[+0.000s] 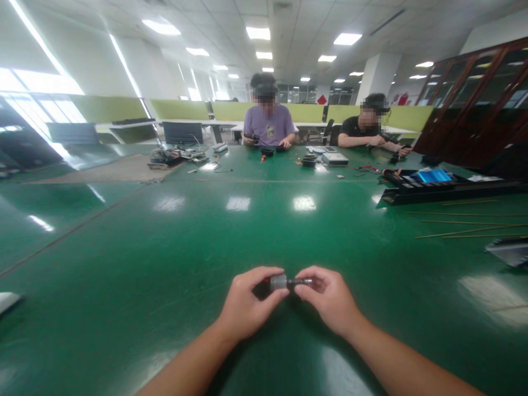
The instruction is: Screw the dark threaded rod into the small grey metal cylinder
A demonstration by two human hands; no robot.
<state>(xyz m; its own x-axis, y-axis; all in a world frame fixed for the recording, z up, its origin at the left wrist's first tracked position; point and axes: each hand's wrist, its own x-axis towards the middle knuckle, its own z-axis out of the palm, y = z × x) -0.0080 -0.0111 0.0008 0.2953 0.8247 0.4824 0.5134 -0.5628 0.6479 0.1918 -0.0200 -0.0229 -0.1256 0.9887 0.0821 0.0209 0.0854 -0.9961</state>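
Just above the green tabletop [198, 231], my two hands face each other around a small cylindrical metal part [279, 282]. Its thick grey body lies between the thumb and fingers of my left hand [251, 302], and a dark red bit shows behind it in the palm. A thinner, dark and silvery shaft [303, 281] points right from the body. My right hand [330, 300] curls its thumb and fingers around the end of that shaft. Whether body and shaft are one piece I cannot tell.
Across the table sit a person in a purple shirt [270, 124] and a person in black [355, 129]. Electronic parts [177, 155] lie at the far left, a grey box [335, 159] at the back. A black tray [454, 190] and thin rods [466, 223] lie right.
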